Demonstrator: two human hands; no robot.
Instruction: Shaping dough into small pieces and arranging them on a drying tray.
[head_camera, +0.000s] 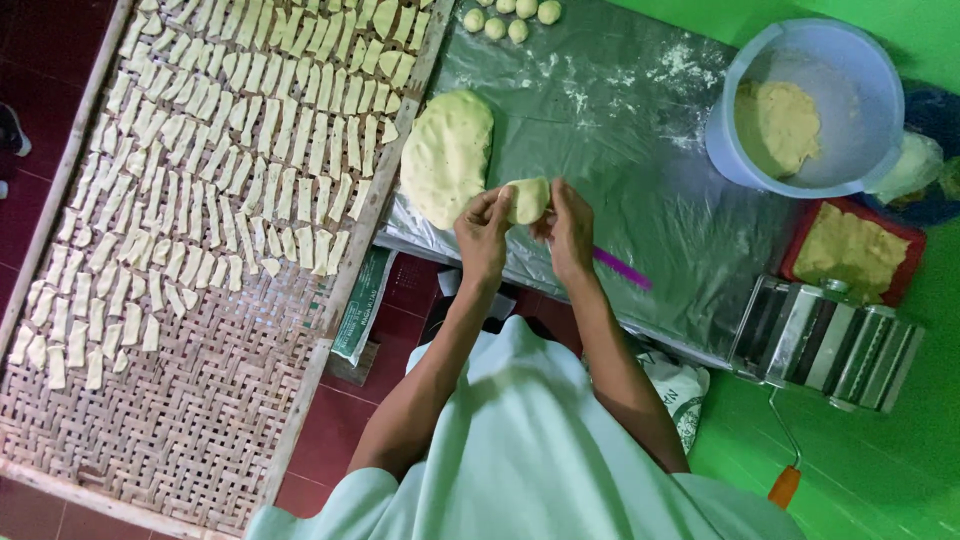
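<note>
My left hand (484, 232) and my right hand (568, 226) together pinch a small pale-yellow lump of dough (527, 199) above the near edge of a plastic-covered worktop (640, 170). A larger flattened slab of dough (447, 155) lies on the plastic just left of my hands. Several small dough balls (508, 18) rest at the far edge of the sheet. A purple stick-like tool (621, 268) lies on the plastic right of my right wrist.
A woven bamboo tray (190, 400) on the left holds several rows of cut dough strips (230, 130). A pale bucket (812, 105) with dough, a red container (853, 250) of dough and a metal pasta roller (830, 340) with an orange-handled crank (785, 485) stand at right.
</note>
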